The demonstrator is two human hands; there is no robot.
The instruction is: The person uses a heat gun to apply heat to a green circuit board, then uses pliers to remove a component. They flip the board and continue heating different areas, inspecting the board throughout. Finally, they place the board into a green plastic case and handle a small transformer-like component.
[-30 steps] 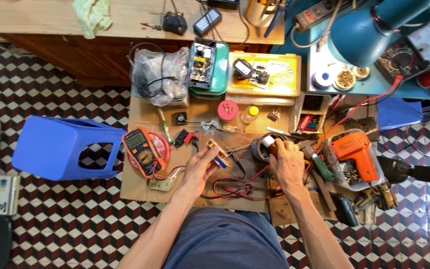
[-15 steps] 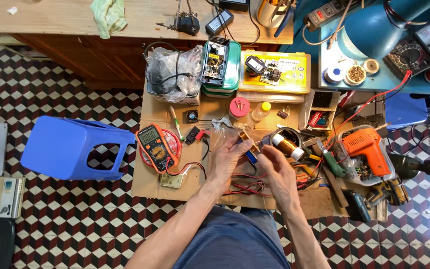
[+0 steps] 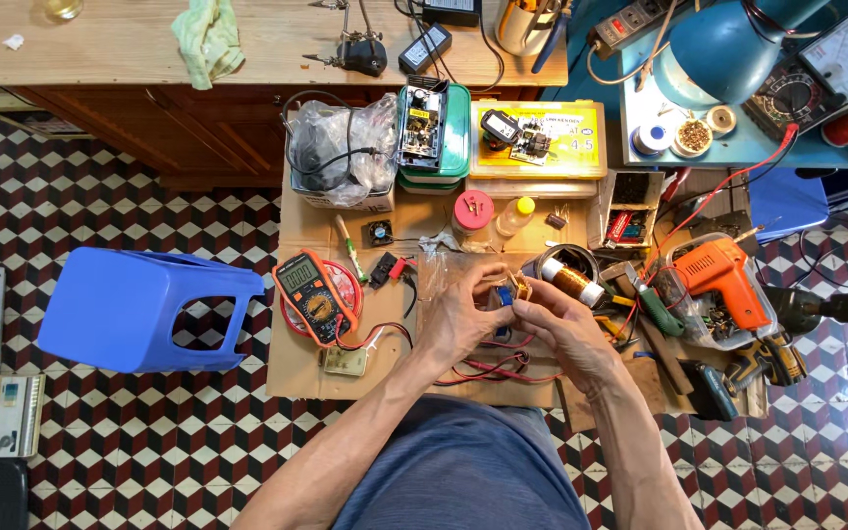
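Observation:
My left hand [image 3: 461, 316] and my right hand [image 3: 563, 329] meet above the cardboard sheet [image 3: 298, 363], pinching a small blue and copper-wound part [image 3: 508, 292] between their fingertips. Just right of the hands lies a spool of copper wire [image 3: 571, 280]. Red test leads [image 3: 488, 369] trail under my wrists. An orange multimeter [image 3: 313, 294] rests on a red disc to the left of my left hand.
A blue plastic stool [image 3: 144, 309] stands at left on the tiled floor. An orange drill [image 3: 723, 280] sits in a tray of parts at right. Behind are a green box with a circuit board [image 3: 427, 132], a yellow box [image 3: 542, 142], a plastic bag [image 3: 336, 147] and a blue lamp [image 3: 718, 49].
My hands have come together from apart and now hold the small part jointly, closer to the copper spool. The camera view has shifted slightly.

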